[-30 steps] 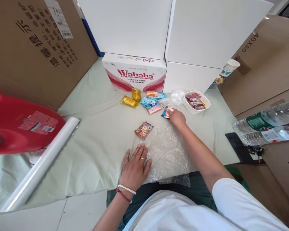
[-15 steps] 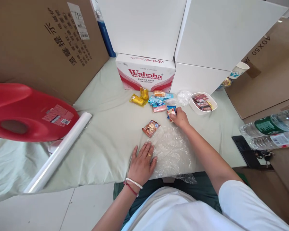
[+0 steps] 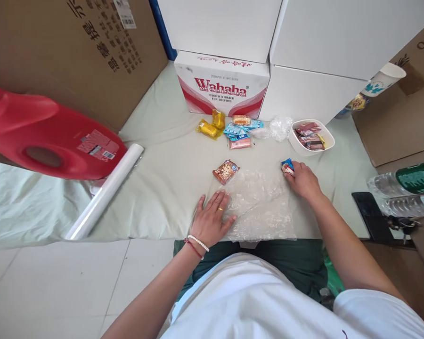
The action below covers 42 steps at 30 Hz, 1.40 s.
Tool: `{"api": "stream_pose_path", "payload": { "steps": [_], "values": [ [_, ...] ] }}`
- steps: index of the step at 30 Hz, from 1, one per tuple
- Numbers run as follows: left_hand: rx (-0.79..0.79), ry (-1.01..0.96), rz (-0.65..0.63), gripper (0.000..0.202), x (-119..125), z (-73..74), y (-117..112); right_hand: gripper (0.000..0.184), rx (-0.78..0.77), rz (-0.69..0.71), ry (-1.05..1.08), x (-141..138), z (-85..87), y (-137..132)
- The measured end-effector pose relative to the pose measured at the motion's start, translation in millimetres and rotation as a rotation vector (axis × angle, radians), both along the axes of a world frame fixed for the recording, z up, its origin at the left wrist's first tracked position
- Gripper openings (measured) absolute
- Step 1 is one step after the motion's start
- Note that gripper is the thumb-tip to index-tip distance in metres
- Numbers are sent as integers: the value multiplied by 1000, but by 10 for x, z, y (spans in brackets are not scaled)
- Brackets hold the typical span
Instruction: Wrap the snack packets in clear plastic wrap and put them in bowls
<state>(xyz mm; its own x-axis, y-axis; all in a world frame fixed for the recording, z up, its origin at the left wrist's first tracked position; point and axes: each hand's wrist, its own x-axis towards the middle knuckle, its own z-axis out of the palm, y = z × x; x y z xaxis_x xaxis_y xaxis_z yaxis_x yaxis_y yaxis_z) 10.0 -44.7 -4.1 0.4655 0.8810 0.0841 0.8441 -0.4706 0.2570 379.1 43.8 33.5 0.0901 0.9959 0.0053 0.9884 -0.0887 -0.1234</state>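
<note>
My right hand (image 3: pixel 305 180) is closed on a small blue-and-white snack packet (image 3: pixel 288 166), low over the cloth to the right of a spread sheet of clear plastic film (image 3: pixel 265 202). Flat at the film's left edge lies my left hand (image 3: pixel 212 217), fingers spread, holding nothing. Just beyond it is a brown cookie packet (image 3: pixel 226 172). Farther back sit yellow-wrapped snacks (image 3: pixel 207 128), light-blue packets (image 3: pixel 235 130), an orange-topped snack (image 3: pixel 241 120) and a pink packet (image 3: pixel 240 143). A white bowl (image 3: pixel 307 149) of reddish-brown packets stands beyond my right hand.
Crumpled clear plastic (image 3: pixel 281 128) lies left of the bowl. A Wahaha carton (image 3: pixel 226 92) and white boxes close off the back. At left are a red jug (image 3: pixel 56 132) and a white film roll (image 3: pixel 106 193); at right, a phone (image 3: pixel 371 214), keys (image 3: pixel 406 223) and plastic bottles (image 3: pixel 413 180).
My right hand has moved right with the blue-and-white packet, away from the pile of snacks. My left hand stays flat on the film's edge. The view has tilted down.
</note>
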Motion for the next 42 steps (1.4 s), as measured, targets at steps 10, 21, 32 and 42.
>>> {"api": "stream_pose_path", "payload": {
  "steps": [10, 21, 32, 42],
  "values": [
    [-16, 207, 32, 89, 64, -1, 0, 46, -105, 547, 711, -700, 546, -157],
    [-43, 229, 70, 97, 111, 9, -28, 44, -558, 404, 636, -67, 487, -742],
    [-31, 230, 66, 100, 97, -23, -23, 39, -562, 669, 492, -872, 696, -130],
    [-30, 177, 60, 98, 86, 19, -27, 55, -277, 624, 230, -1221, 245, -297]
  ]
}}
